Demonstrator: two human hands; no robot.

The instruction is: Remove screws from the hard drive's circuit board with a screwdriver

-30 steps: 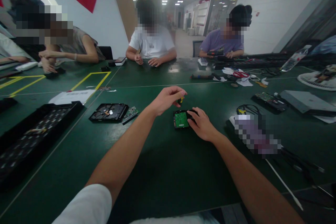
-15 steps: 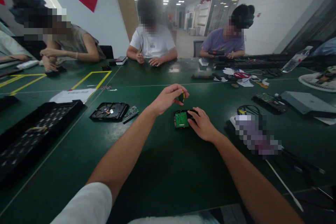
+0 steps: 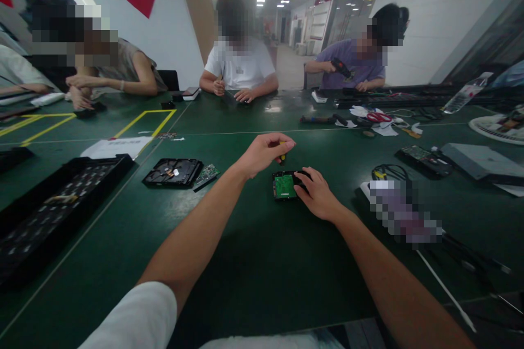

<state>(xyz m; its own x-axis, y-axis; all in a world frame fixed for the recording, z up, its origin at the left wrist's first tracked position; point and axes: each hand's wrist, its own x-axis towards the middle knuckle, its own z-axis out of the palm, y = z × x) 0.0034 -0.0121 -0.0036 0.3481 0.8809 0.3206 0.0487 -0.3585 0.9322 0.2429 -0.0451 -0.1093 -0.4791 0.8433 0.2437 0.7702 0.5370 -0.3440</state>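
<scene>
A hard drive [image 3: 283,186] with a green circuit board facing up lies on the dark green table. My right hand [image 3: 314,192] rests on its right end, the fingers holding it against the tabletop. Above the drive's far edge, my left hand [image 3: 268,152] is closed in a pinch round a short yellow-and-black screwdriver [image 3: 283,157]. Its handle is mostly hidden by the fingers, and I cannot make out whether the tip touches the drive. Left of my forearm sit an opened black drive case [image 3: 174,173] and a loose circuit board [image 3: 207,175].
A long black tray [image 3: 61,212] stands at the left. To the right lie another drive [image 3: 423,160], a grey metal box [image 3: 478,161] and a cable [image 3: 388,172]. Scissors [image 3: 379,117] and a bottle [image 3: 466,94] are farther back. Three people sit across the table.
My left hand has turned about the screwdriver, its fingers now stretched farther right. My right hand stays on the drive. Across the table, the person at right has raised a dark power tool.
</scene>
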